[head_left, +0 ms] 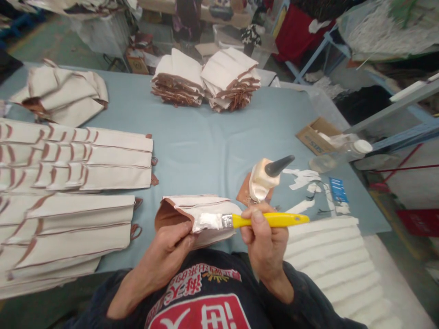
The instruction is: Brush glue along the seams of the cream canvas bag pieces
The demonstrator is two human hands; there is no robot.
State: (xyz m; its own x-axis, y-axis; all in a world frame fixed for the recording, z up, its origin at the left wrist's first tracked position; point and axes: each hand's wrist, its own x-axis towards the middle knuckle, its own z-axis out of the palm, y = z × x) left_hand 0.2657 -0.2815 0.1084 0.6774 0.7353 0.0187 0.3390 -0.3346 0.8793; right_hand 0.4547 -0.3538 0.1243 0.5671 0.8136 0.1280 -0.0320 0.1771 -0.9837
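Note:
My left hand pinches the edge of a cream fabric piece with a brown lining, held open at its left end. In my right hand is a brush with a yellow handle. White paste covers its bristles, which lie against the fabric near my left fingertips. Just beyond my right hand stands a cream bottle with a dark nozzle, on a brown piece.
Overlapping cream pieces cover the table's left side. Two stacks stand at the back. On the right are a cardboard box, a clear jar, white scraps and a row of cream strips.

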